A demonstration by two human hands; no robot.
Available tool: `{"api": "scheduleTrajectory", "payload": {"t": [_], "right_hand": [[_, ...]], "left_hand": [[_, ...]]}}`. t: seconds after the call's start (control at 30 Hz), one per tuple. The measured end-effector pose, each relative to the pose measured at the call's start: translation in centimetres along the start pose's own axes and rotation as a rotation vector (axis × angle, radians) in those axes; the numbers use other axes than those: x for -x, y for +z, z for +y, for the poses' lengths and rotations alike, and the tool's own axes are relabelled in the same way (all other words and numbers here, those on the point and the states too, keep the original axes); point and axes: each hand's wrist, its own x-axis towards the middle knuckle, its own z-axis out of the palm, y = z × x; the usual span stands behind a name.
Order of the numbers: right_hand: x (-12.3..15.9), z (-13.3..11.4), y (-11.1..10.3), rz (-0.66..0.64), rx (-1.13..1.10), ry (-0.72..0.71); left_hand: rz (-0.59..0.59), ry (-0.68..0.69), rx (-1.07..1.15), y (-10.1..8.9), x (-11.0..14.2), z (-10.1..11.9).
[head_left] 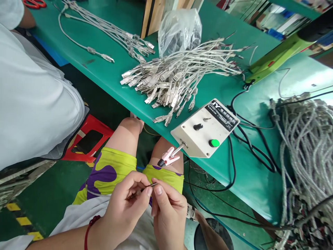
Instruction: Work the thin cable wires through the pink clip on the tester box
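My left hand [125, 205] and my right hand [166, 211] meet over my lap, both pinched on the end of one thin grey cable [147, 187]. The cable runs off to the left across my patterned shorts. Just above the hands, a pink clip [168, 158] sticks out on a metal shaft from a beige control box [203, 130] with a green button, standing at the edge of the green table [109, 74]. A heap of grey USB cables [171, 78] lies on the table beyond the box.
Another person in white stands at the left beside a red stool [88, 139]. A clear plastic bag [179, 31] sits behind the heap. More cables [109, 31] lie at the far left; a thick cable bundle [307, 152] fills the right. Black cords [249, 139] trail from the box.
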Motion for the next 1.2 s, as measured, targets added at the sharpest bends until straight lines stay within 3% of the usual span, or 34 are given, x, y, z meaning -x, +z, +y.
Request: {"api": "scheduleTrajectory", "payload": {"t": [0.2,0.37,0.57,0.8,0.97,1.07,1.2], "right_hand": [[0.5,-0.3,0.2,0.000,-0.010,0.021],[0.5,-0.8,0.9,0.013,-0.212,0.054],[0.4,-1.4,1.6,-0.014,-0.372,0.139],[0.0,-0.2,1.7,0.016,-0.392,0.143],[0.0,-0.7,1.3,-0.097,-0.397,0.150],[-0.2,-1.6,0.9,-0.061,-0.398,0.174],[-0.3,-1.5,0.6,-0.033,-0.485,0.095]], "left_hand": [[0.003,0.039,-0.165,-0.5,0.4,-0.6],[0.010,0.078,-0.311,-0.6,0.5,-1.1],[-0.016,0.092,-0.333,-0.3,0.3,-1.2],[0.001,-0.054,-0.046,0.2,0.0,-0.9],[-0.064,-0.198,0.232,0.2,0.1,-1.5],[-0.101,-0.212,0.314,0.0,0.3,-1.9],[-0.067,-0.187,0.391,-0.2,0.2,-1.9]]}}
